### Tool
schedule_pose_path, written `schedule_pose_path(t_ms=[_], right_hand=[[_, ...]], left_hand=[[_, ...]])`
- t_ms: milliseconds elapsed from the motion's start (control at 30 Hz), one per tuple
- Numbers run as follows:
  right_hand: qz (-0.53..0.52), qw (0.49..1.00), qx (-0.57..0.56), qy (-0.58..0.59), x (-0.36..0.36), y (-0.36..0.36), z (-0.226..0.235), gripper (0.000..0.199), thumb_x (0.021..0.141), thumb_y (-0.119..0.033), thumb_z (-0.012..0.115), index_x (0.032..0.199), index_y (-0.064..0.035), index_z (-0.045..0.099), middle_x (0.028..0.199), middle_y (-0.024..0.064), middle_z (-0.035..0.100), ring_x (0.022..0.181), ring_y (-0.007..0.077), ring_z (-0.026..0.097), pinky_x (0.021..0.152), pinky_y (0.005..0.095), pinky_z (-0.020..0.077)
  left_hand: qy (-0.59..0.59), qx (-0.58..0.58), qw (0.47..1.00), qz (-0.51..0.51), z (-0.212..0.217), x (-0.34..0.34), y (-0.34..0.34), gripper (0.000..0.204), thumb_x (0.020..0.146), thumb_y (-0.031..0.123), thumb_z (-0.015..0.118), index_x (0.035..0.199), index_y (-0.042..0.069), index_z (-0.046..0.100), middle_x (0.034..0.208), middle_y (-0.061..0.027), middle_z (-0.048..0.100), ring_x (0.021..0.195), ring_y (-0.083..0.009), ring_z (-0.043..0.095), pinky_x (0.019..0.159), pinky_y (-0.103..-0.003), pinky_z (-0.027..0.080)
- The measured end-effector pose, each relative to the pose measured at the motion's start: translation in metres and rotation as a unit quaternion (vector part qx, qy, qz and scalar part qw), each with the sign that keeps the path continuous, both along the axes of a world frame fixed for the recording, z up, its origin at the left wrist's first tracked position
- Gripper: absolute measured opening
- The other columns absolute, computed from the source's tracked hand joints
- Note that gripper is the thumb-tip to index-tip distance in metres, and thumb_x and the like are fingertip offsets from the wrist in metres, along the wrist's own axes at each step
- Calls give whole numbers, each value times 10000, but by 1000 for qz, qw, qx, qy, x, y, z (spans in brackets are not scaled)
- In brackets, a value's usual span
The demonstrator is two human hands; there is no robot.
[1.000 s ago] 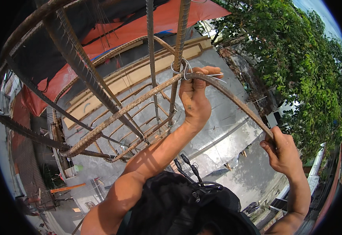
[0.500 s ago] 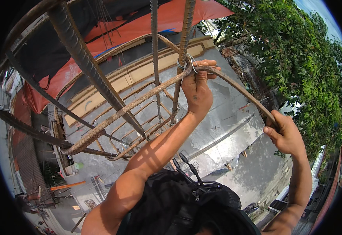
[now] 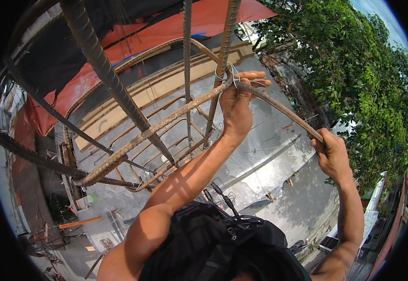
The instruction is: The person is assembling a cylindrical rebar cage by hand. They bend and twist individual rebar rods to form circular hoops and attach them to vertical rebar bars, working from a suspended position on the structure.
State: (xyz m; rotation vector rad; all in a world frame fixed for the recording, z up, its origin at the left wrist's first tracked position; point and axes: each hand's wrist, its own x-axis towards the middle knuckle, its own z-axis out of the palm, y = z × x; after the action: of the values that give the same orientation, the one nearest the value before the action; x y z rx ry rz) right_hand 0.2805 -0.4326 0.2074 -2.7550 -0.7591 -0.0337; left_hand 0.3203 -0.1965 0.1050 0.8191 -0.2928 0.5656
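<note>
Head view: the left hand (image 3: 234, 110) is raised on an outstretched forearm that runs up from the lower middle of the frame, wrist bent slightly back. Its fingers (image 3: 253, 77) curl together over a loop of thin tie wire (image 3: 227, 75), right where a rusty curved bar (image 3: 166, 124) crosses an upright ribbed bar (image 3: 222, 51). The thumb side presses against the curved bar; whether the fingertips pinch the wire itself cannot be told.

The right hand (image 3: 332, 154) sits lower and well apart, near the right edge of the frame, arm bent at the elbow and rising from the lower right corner. Its fingers are wrapped tight around the far end of the same curved bar, which slopes down from the tied joint to that fist.

A second thinner upright bar (image 3: 186, 56) stands just beside the ribbed one, and a thick ribbed bar (image 3: 105, 70) slants across the upper left. More bent rings (image 3: 166, 154) of the steel cage stack below the joint. Behind them lie an orange tarp (image 3: 204, 23) and, far below, a grey concrete roof (image 3: 265, 159). Green trees (image 3: 363, 79) fill the right side. A black pack (image 3: 213, 248) sits at the lower edge.
</note>
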Motion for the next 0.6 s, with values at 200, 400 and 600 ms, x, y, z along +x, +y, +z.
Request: schedule_pose_path(t_ms=[200,400,600], right_hand=[[11,980,-20,-199,6,-2,-21,253,713,25,634,936,-45,538,750,125,516,668,338,536,593,407,427],[8,990,-21,-137,5,-6,-36,283,766,-60,630,1041,-45,562,833,125,520,750,320,536,653,398,430],[31,905,219,365,11,-20,-32,586,911,-537,478,1106,-4,628,782,13,480,738,130,416,663,275,328]], left_hand=[[-111,15,986,-120,4,-14,4,732,806,396,639,1365,92,278,1374,-122,341,1259,-211,368,994,-382,353],[45,31,998,16,25,-21,-12,507,867,288,526,1273,9,405,1269,-156,486,1138,-260,531,856,-372,491],[11,46,999,14,29,-16,-6,448,857,236,511,1217,-23,449,1185,-190,548,1077,-287,581,831,-367,505]])
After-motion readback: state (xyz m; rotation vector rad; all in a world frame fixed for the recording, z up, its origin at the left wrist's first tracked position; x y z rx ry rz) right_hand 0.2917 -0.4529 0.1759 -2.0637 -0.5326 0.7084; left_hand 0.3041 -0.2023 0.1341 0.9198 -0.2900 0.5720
